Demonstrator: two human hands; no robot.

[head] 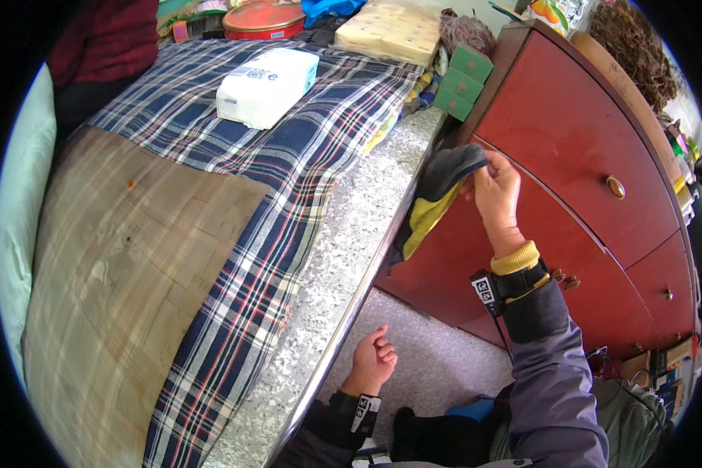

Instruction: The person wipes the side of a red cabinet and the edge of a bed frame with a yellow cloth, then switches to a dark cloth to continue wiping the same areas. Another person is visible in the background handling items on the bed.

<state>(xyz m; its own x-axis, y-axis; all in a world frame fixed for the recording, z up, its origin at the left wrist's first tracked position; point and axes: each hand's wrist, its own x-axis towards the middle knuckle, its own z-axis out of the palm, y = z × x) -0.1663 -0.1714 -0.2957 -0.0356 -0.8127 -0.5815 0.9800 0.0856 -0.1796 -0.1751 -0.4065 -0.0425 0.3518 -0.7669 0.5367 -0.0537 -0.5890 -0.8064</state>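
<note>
My right hand (494, 187) pinches the upper edge of a dark grey and yellow cloth (436, 202). The cloth hangs down between the edge of the stone-topped ledge (351, 222) and the front of a red wooden cabinet (567, 134). Low in the view, my left hand (373, 361) is over the floor beside the ledge, with one finger stretched out and the others loosely curled. Nothing shows in it.
A plaid cloth (304, 152) and a clear brownish sheet (152, 234) cover the bed-like platform. On it lie a white tissue pack (266, 88), a red round tin (263, 20) and cream packs (389, 32). Green boxes (462, 82) stand by the cabinet. A person's red sleeve (105, 41) shows.
</note>
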